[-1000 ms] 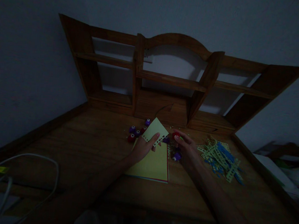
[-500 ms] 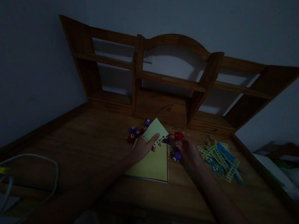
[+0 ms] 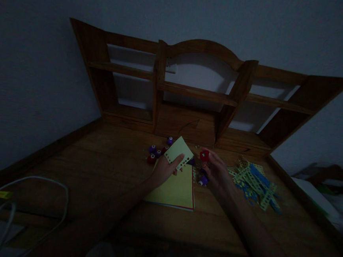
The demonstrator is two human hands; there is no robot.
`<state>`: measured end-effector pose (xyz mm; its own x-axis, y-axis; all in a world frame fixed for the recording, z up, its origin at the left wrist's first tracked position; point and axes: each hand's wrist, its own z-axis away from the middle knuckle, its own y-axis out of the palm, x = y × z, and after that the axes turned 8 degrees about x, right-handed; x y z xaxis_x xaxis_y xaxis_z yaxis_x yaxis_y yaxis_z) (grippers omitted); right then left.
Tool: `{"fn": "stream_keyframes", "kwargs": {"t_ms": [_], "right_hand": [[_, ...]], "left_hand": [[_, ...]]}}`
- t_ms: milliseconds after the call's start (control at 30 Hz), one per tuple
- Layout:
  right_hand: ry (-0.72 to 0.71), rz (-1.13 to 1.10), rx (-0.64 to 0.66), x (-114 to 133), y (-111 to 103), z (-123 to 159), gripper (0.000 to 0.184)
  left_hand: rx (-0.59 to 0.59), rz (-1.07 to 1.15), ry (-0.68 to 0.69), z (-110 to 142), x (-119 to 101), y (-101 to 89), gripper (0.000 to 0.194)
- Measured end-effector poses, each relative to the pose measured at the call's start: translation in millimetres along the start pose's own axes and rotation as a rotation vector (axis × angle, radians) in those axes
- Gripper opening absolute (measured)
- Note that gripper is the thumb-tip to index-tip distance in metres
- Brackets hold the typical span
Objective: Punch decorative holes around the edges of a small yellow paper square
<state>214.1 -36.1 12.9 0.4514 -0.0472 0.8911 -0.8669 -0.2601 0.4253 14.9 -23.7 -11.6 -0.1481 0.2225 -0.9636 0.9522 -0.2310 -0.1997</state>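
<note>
My left hand point(image 3: 165, 170) is closed on a pale yellow sheet of paper point(image 3: 178, 148), its thumb on top; small punched holes run along the near edges. In my right hand point(image 3: 217, 169) is a red craft punch point(image 3: 204, 155), gripped by the fingers just right of the sheet. A purple punch point(image 3: 203, 181) lies on the desk below that hand, and another purple punch point(image 3: 191, 161) is partly behind the sheet. Left of the sheet stand several more punches, red point(image 3: 151, 159) and purple point(image 3: 152, 148). Under my left hand lies a stack of coloured paper point(image 3: 174, 192), yellow on top.
To the right is a heap of punched yellow and blue paper strips point(image 3: 256, 182). Small paper bits are scattered near the punches. A wooden shelf unit point(image 3: 186, 123) stands along the back of the desk point(image 3: 97, 170). A white cable point(image 3: 65, 191) loops at the left front.
The red punch has turned over in my right hand, and its fingers have shifted around it. My left hand and the sheet stay almost in place.
</note>
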Motion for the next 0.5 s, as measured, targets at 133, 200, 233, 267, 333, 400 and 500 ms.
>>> {"fn": "stream_keyframes", "kwargs": {"t_ms": [133, 200, 233, 267, 333, 400, 500], "right_hand": [[0.037, -0.076, 0.008, -2.9, -9.2, -0.7, 0.022], [0.060, -0.104, 0.032, -3.7, -10.6, -0.3, 0.023], [0.078, -0.117, 0.045, -3.6, -9.8, 0.3, 0.024], [0.095, -0.127, 0.058, -3.2, -8.2, 1.2, 0.024], [0.121, -0.134, 0.081, -2.3, -3.6, 3.6, 0.026], [0.132, -0.119, 0.103, -2.1, 1.3, 6.2, 0.026], [0.134, -0.088, 0.137, -4.2, 6.0, 9.2, 0.027]], "left_hand": [[0.040, -0.234, -0.085, -3.3, 9.9, -6.9, 0.032], [-0.024, -0.324, -0.026, -4.9, 10.8, -9.9, 0.027], [-0.089, -0.362, 0.013, -5.5, 9.5, -11.0, 0.027], [-0.172, -0.399, 0.053, -6.0, 7.2, -11.9, 0.031], [-0.352, -0.458, 0.150, -5.9, -0.4, -13.1, 0.040], [-0.458, -0.478, 0.297, -4.0, -9.7, -13.5, 0.037], [-0.437, -0.478, 0.528, 2.5, -20.8, -12.5, 0.022]]}}
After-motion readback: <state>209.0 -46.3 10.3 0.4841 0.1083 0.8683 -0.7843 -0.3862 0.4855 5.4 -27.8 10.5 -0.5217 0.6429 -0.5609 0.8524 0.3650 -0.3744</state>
